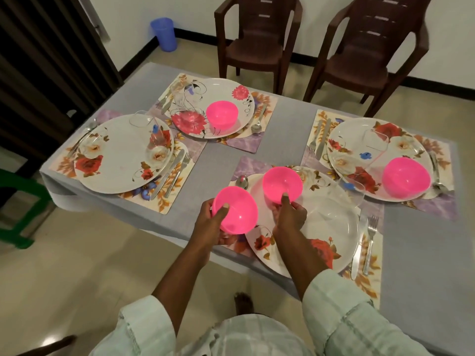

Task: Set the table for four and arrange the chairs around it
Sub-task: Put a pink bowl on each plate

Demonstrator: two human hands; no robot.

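A grey-clothed table [277, 140] carries several floral placemats, each with a flowered plate and cutlery. My left hand [209, 223] grips a pink bowl [237, 210] above the table's near edge, thumb inside the rim. My right hand [289, 214] pinches a second pink bowl [281, 183] at its rim over the near plate [326, 227]. A pink bowl [222, 114] sits on the far plate [213, 98]. Another [406, 177] sits on the right plate [359, 145]. The left plate [115, 160] has a clear glass [151, 134] and no bowl.
Two dark brown plastic chairs [253, 44] [370, 57] stand beyond the table against the wall. A blue plastic bin [163, 33] sits on the floor at the back. A green frame [18, 201] stands at the left. Clear glasses rest on the other plates.
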